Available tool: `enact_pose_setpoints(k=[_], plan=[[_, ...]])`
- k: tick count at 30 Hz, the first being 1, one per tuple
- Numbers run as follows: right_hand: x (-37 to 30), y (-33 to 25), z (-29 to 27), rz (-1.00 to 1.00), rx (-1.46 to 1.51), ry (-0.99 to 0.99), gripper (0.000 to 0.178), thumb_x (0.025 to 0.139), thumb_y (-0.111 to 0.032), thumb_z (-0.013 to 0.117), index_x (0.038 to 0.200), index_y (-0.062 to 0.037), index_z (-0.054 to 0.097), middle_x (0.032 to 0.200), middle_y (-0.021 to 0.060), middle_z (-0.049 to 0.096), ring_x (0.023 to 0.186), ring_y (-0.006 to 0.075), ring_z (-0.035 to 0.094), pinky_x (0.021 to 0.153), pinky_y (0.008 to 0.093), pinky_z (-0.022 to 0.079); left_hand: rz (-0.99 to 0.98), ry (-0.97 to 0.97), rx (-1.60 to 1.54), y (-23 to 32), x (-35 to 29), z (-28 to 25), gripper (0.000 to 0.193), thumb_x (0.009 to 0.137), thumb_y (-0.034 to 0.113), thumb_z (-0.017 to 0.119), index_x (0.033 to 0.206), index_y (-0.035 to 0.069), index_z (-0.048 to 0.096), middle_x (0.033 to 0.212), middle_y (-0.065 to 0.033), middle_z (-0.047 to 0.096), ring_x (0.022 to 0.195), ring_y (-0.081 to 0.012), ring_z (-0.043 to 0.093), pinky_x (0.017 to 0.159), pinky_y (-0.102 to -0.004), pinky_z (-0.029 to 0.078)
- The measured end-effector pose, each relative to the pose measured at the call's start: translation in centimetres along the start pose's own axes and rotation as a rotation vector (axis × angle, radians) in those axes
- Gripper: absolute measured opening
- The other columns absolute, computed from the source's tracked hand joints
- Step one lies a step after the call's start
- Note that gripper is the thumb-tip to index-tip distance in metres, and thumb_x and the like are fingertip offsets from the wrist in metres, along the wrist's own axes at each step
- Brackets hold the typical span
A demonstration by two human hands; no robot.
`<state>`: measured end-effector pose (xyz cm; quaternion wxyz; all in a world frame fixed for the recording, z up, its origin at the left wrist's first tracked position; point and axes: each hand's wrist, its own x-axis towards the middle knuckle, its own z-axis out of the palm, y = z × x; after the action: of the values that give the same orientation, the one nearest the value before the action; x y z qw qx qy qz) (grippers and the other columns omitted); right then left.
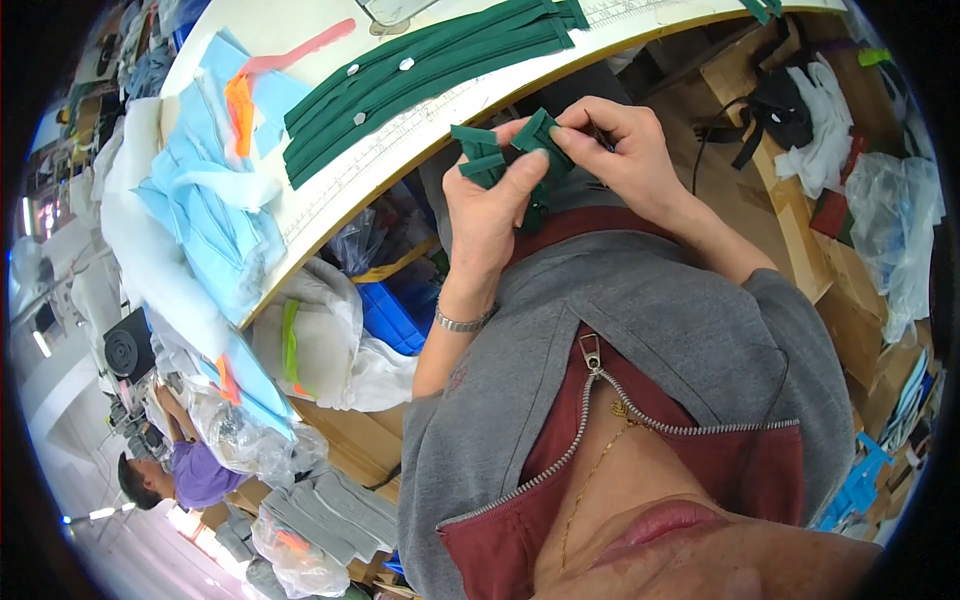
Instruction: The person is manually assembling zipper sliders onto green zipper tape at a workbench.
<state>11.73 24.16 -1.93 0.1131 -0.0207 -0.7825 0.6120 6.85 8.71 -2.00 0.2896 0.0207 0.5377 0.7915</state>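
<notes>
Over my lap, just off the table's curved edge, my left hand (pixel 492 200) is closed around folded dark green fabric strips (pixel 483 168), thumb on top. My right hand (pixel 625 150) pinches the upper end of another folded part of the green fabric (pixel 536 134) between thumb and fingertips. Some of the green cloth hangs below my left thumb. A thin dark thing shows by the right fingers, too small to make out. On the white table (pixel 345 215) lies a row of long green fabric strips (pixel 420 75) with small white pieces on them.
Light blue fabric (pixel 205 215) and white padding (pixel 150 200) cover the table's left end. An orange strip (pixel 240 112) and a pink strip (pixel 305 48) lie there. A blue bin (pixel 390 318) stands below. Cardboard boxes (pixel 850 335) stand right. A person in purple (pixel 203 472) works far left.
</notes>
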Motion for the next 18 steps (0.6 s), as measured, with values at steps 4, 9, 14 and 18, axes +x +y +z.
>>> enact_pose_setpoints(k=[4,9,14,18], plan=[[0.3,-0.5,0.0,0.138,-0.007,-0.110,0.022,0.084,-0.023,0.058,0.085,-0.0008,0.059,0.060,0.0057,0.053,0.055,0.0100,0.051,0.049,0.0237,0.040,0.063,0.017,0.093,-0.4,0.3,-0.3,0.026,0.080,0.008,0.063,0.103,-0.002,0.058,0.075,-0.0032,0.061,0.042,-0.0017,0.038,0.037,-0.0158,0.028],[0.4,0.4,-0.2,0.080,-0.315,-0.125,0.030,0.083,-0.034,0.057,0.092,-0.0054,0.059,0.067,0.0082,0.057,0.058,0.0189,0.057,0.050,0.0287,0.043,0.097,0.066,-0.022,0.0,0.5,-0.3,0.016,0.081,0.008,0.061,0.093,-0.001,0.056,0.083,-0.0146,0.065,0.041,-0.0029,0.039,0.036,-0.0162,0.028],[0.3,-1.2,-1.1,-0.192,-0.626,-0.012,0.032,0.081,-0.034,0.058,0.097,-0.0069,0.060,0.083,0.0074,0.060,0.068,0.0215,0.061,0.055,0.0297,0.046,0.106,0.093,0.048,-0.2,0.4,-0.5,0.016,0.082,0.009,0.062,0.093,-0.001,0.056,0.078,-0.0139,0.065,0.041,-0.0026,0.040,0.036,-0.0164,0.028],[-0.1,-0.8,-1.1,-0.234,-0.581,0.037,0.030,0.080,-0.033,0.060,0.094,-0.0057,0.060,0.079,0.0076,0.060,0.066,0.0219,0.060,0.054,0.0298,0.045,0.124,0.105,0.117,0.0,0.4,-0.2,0.013,0.082,0.011,0.062,0.088,-0.001,0.059,0.073,-0.0098,0.065,0.042,-0.0020,0.040,0.036,-0.0167,0.028]])
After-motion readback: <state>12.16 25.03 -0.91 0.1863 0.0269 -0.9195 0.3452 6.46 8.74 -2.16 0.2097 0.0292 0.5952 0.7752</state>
